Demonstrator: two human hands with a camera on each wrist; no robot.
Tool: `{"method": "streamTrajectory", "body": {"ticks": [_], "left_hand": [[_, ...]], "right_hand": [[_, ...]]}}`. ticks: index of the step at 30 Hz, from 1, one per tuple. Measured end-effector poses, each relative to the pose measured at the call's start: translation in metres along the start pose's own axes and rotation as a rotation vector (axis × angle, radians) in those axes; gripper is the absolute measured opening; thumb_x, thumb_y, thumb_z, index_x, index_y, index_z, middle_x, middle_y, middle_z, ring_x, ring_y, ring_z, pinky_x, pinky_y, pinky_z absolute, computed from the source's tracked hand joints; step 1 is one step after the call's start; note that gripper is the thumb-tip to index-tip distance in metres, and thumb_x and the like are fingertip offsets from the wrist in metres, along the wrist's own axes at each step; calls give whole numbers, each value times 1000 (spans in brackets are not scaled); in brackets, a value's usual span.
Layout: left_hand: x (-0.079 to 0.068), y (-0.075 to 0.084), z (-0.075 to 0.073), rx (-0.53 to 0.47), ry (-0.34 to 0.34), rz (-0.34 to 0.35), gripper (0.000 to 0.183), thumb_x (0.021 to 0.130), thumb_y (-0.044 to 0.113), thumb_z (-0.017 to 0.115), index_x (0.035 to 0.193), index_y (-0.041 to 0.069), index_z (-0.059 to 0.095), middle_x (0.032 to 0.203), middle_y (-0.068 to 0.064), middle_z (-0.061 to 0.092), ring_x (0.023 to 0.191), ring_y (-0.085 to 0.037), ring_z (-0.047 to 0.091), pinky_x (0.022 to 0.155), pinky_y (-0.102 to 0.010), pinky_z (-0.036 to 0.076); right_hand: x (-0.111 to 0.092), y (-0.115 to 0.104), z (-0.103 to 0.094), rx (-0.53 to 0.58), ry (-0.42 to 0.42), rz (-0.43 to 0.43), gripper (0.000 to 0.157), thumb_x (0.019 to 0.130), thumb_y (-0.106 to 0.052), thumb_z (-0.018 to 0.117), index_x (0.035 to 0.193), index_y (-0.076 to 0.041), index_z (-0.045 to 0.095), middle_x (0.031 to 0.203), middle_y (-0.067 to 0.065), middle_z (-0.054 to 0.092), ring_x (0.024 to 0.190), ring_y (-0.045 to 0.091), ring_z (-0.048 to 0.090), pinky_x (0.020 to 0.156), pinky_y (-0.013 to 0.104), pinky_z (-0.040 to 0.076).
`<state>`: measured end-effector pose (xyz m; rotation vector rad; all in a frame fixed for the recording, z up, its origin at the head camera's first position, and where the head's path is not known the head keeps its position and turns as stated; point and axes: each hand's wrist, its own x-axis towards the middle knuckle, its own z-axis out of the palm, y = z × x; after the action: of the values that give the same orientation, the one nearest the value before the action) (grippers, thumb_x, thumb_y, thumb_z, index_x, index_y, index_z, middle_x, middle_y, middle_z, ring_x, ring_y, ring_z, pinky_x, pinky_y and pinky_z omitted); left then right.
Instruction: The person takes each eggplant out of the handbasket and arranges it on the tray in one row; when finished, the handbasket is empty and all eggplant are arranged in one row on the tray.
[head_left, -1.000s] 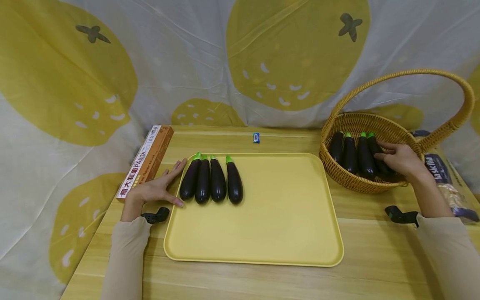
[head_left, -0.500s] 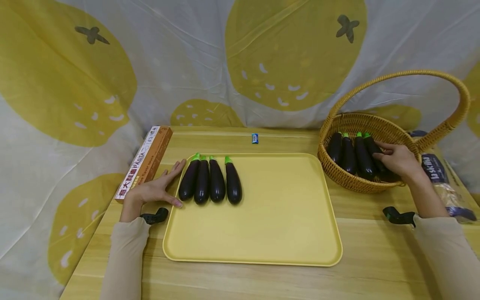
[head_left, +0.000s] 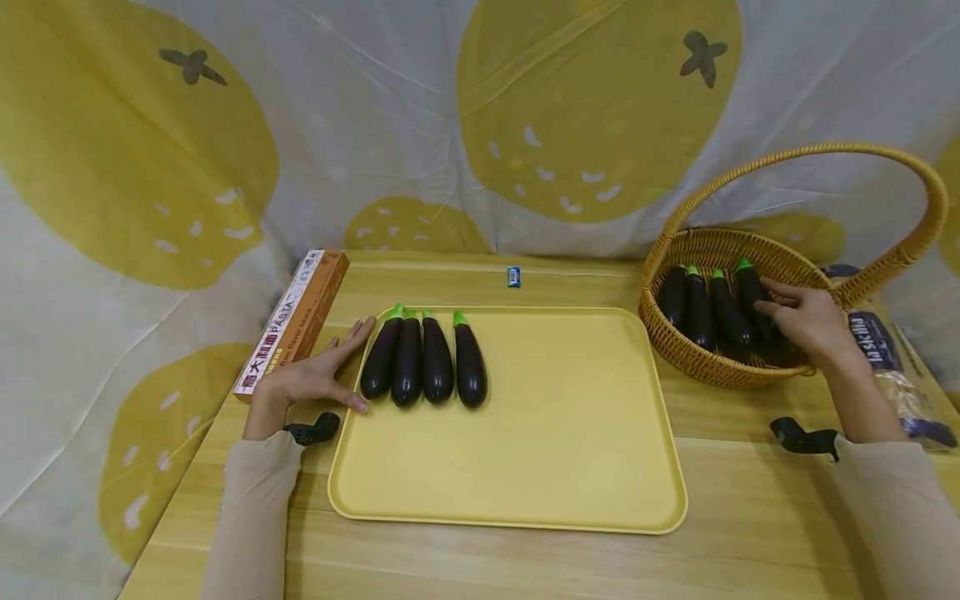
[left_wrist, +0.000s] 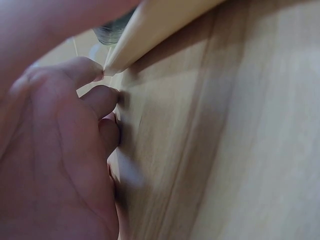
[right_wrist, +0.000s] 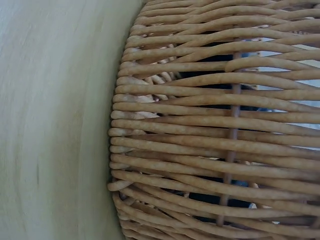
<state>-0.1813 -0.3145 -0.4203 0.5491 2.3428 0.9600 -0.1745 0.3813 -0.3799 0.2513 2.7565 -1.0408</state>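
Observation:
Inside the wicker basket [head_left: 738, 377] at the right, my right hand [head_left: 808, 323] holds the rightmost eggplant [head_left: 753, 293] between thumb and fingers; its lower part is partly covered by the hand. Several other eggplants [head_left: 699, 312] lie beside it in the basket. On the left, my left hand [head_left: 318, 379] rests at the edge of a yellow tray [head_left: 555, 433], fingers spread, with the thumb at the rim. Several dark eggplants [head_left: 407, 362] with green stems lie in a row on the tray's left side. In the right wrist view, the basket's weave [right_wrist: 215, 125] hides the hand.
A pasta box [head_left: 288, 325] lies left of the tray. Behind the tray is a small blue packet [head_left: 513, 277]. A bag of pasta [head_left: 896, 375] lies right of the basket, whose tall handle [head_left: 802, 150] arches over it. A lemon-print cloth [head_left: 405, 125] hangs behind the table.
In the basket, the rightmost eggplant has shifted a little with my right hand, and a gap now shows between its stem end and its neighbour's. My left hand stays in place.

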Motion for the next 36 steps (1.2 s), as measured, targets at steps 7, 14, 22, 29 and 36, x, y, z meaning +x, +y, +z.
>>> {"method": "streamTrajectory", "body": {"ticks": [7,14,22,29,36], "left_hand": [[3,2,-2,-8,-9,12,137,77,27,92,167,19,-11,170,-21,-25,146,-63,-28,112,-84,-10],[2,4,-3,-3,-4,-3,138,77,28,92,167,21,-12,170,-21,-25,146,-64,-27,112,-85,-8],[3,1,-1,-15,-5,-1,138,77,27,93,167,20,-12,170,-21,-25,146,-64,-27,112,-84,-9],[2,0,0,-17,-1,-5,139,76,27,93,167,21,-12,170,-21,-25,146,-65,-27,112,-84,-9],[0,0,0,-13,-2,6,137,77,27,92,167,18,-11,170,-21,-25,146,-64,-28,112,-84,-10]], "right_hand": [[-5,0,-10,109,1,11,67,110,-48,38,165,-13,21,101,16,71,54,20,40,56,46,37],[-10,2,-20,197,-42,35,73,105,-60,41,165,-24,20,175,14,-3,139,56,32,108,67,38],[-23,-8,-19,242,-60,11,74,102,-62,48,165,-33,23,173,-15,7,158,42,16,121,60,33],[-49,-13,-12,255,-161,-93,57,110,-40,46,164,-32,28,169,-22,18,154,3,30,92,14,51],[-70,-18,5,357,-293,-281,47,111,-11,47,157,-10,44,146,-37,47,120,-21,52,84,15,56]]}}
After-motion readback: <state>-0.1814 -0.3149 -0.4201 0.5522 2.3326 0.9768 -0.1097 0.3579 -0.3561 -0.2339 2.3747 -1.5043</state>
